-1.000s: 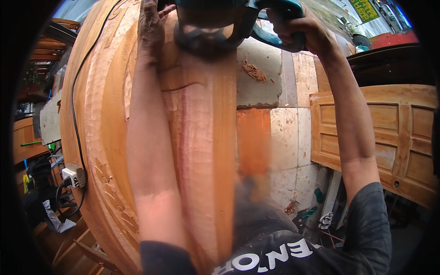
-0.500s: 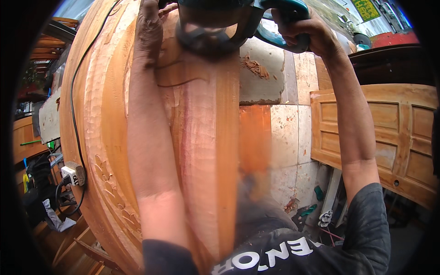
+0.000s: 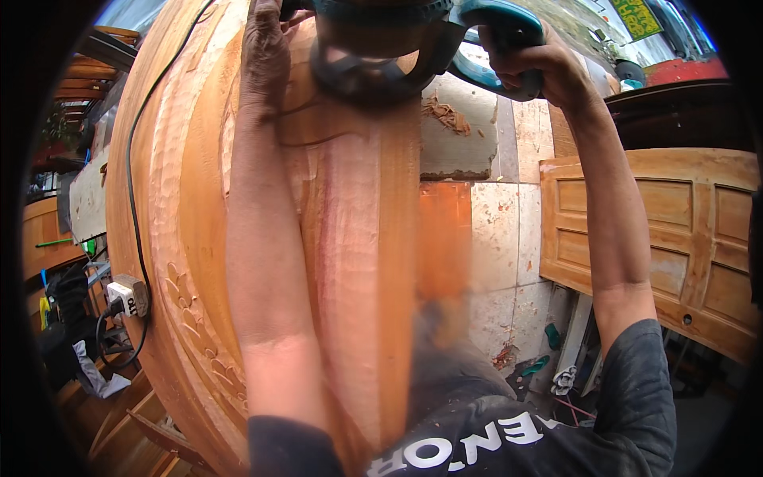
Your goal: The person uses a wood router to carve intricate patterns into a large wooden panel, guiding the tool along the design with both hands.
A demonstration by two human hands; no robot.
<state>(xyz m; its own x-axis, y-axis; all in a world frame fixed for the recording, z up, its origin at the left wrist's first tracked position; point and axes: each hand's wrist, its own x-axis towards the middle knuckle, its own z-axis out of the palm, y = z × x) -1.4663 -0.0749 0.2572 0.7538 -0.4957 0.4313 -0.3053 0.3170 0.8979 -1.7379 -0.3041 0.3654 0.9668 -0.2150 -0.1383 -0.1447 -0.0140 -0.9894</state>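
A teal and black power router (image 3: 377, 40) stands on a carved wooden panel (image 3: 350, 238) at the far end of my reach, its top cut off by the picture's upper edge. Its round black base lies near the panel's right edge and is somewhat blurred. My right hand (image 3: 552, 63) is closed around the teal loop handle on the router's right. On the other side, my left hand (image 3: 266, 56) grips a dark handle, mostly hidden at the upper edge. Below the left hand, the wood bears long carved grooves and pale, freshly cut strips.
A black power cord (image 3: 131, 159) runs along the panel's left side to a white socket block (image 3: 123, 298). Wood shavings (image 3: 447, 115) lie on a grey slab to the right. Beyond the tiled floor (image 3: 494, 230) stands a panelled wooden door (image 3: 668, 207).
The router has shifted slightly right and toward me, with both hands still on it. My left forearm has moved a little to the right.
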